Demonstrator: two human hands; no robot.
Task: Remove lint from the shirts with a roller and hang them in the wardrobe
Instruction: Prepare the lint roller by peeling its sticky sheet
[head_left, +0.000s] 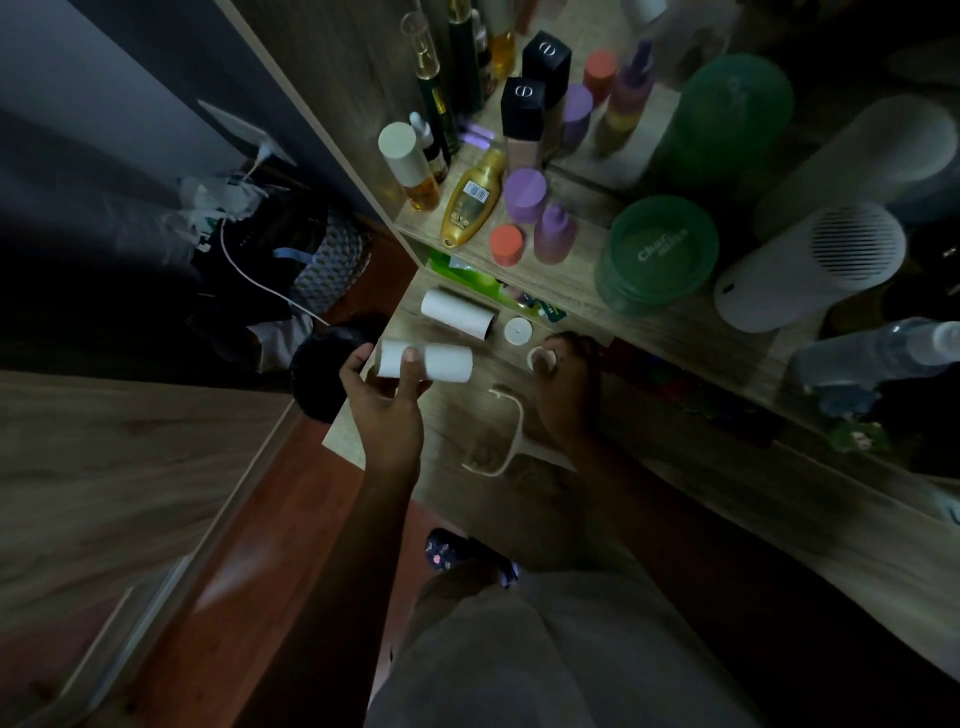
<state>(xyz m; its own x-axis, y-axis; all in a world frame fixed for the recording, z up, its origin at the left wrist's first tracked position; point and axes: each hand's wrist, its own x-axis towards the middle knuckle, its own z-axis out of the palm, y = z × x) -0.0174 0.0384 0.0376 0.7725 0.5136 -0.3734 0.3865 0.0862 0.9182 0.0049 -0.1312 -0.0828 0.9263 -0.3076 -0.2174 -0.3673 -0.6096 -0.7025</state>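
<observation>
Your left hand (387, 410) holds a white paper roll (441, 364) out over the low wooden shelf (452, 415), thumb across the front of the roll and fingers curled behind its left end, so the roll lies crosswise with its right end pointing toward your other hand. Your right hand (566, 389) is just to the right of that, its fingers closed in a pinch on a small white ring (537, 357); the ring and the free end of the roll are near each other but apart. The roller handle (506, 431), a thin cream frame with a bent arm at the top, lies flat on the shelf between and just below your two hands, touched by neither set of fingers, and its lower end runs up to your right wrist. A second white roll (460, 314) lies on the same shelf just beyond the one you hold, and a round white cap (518, 330) sits beside it, close to your right fingertips. Behind your left hand is a dark round thing (324, 374) that is too dim to tell. On the higher shelf (576, 280) stand bottles, among them a gold bottle (470, 200) lying on its side, a green tub (660, 249) and a white cylinder with slots (810, 265). Your slippered foot (467, 556) shows on the red-brown floor below.
</observation>
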